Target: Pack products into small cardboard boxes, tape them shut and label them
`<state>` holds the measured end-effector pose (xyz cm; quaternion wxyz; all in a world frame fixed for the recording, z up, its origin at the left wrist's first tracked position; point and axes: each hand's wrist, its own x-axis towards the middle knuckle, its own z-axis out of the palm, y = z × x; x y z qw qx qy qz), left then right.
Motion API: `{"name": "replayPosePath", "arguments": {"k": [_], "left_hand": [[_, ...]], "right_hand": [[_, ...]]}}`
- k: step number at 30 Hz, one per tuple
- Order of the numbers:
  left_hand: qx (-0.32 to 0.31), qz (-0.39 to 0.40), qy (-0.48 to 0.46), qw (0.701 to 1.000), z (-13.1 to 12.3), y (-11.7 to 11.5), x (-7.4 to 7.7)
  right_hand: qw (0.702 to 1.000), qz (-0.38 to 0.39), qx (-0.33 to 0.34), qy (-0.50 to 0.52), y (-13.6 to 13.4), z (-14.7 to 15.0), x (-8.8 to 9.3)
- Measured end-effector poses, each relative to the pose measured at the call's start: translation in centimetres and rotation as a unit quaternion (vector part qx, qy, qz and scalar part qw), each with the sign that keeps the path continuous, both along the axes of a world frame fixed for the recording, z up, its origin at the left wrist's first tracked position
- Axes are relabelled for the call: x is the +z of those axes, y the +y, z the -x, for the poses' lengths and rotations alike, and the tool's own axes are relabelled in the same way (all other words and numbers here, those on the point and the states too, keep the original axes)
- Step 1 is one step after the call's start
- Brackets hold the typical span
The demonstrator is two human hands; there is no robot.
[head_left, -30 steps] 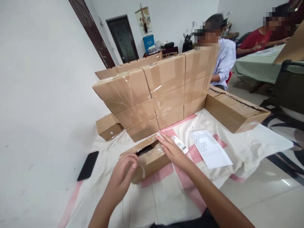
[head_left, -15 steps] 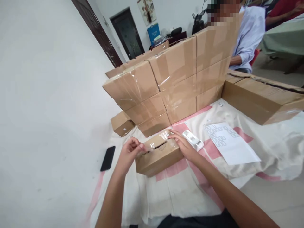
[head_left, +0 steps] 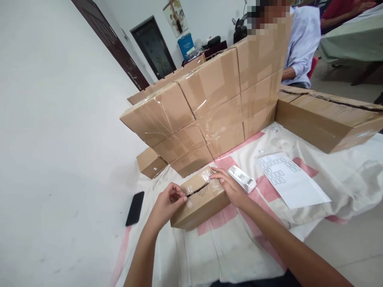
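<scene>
A small cardboard box (head_left: 201, 207) lies on the cloth in front of me, a dark seam running along its top. Shiny clear packing tape (head_left: 206, 174) covers parts of that top. My left hand (head_left: 170, 201) is at the left end of the seam, thumb and fingertips pinched together over what appears to be a tape end. Across the far right end of the box rests my right hand (head_left: 229, 185), its fingers stretched out on the surface. Just beyond it lies a white plastic device (head_left: 241, 178) with a small label.
Taped cardboard boxes form a wall (head_left: 206, 107) behind. A small box (head_left: 151, 163) and a black phone (head_left: 134, 208) are at left. To the right are a printed sheet (head_left: 291, 179) and a long carton (head_left: 317, 115). A person (head_left: 302, 44) sits behind the wall.
My left hand has moved slightly down toward the box's near left end, and the lifted clear strip by its thumb now sits lower. My right hand stays on the box. The view has shifted slightly.
</scene>
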<state>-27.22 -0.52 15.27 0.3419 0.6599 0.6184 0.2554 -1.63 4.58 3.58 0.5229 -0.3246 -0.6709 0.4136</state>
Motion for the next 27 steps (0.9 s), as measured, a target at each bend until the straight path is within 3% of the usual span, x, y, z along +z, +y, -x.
{"name": "replayPosePath", "arguments": {"k": [6,10,16,23,27], "left_hand": [[-0.025,-0.001,0.037,0.999,-0.2,-0.2,-0.6],[-0.006,-0.055,0.089,0.994,-0.1,0.0,-0.8],[0.000,-0.057,0.096,0.994,0.2,0.6,-1.5],[0.105,-0.099,0.135,0.980,0.7,1.7,-2.9],[0.131,-0.101,0.136,0.977,0.7,2.0,-2.6]], "right_hand": [[1.000,0.003,0.000,0.005,0.0,0.0,-0.1],[1.000,0.006,-0.003,0.007,0.1,0.1,-0.2],[1.000,0.005,-0.005,0.004,0.0,0.0,-0.1],[1.000,-0.004,-0.007,0.008,0.5,0.3,-0.5],[1.000,0.004,-0.006,-0.008,-0.3,0.3,0.4]]}}
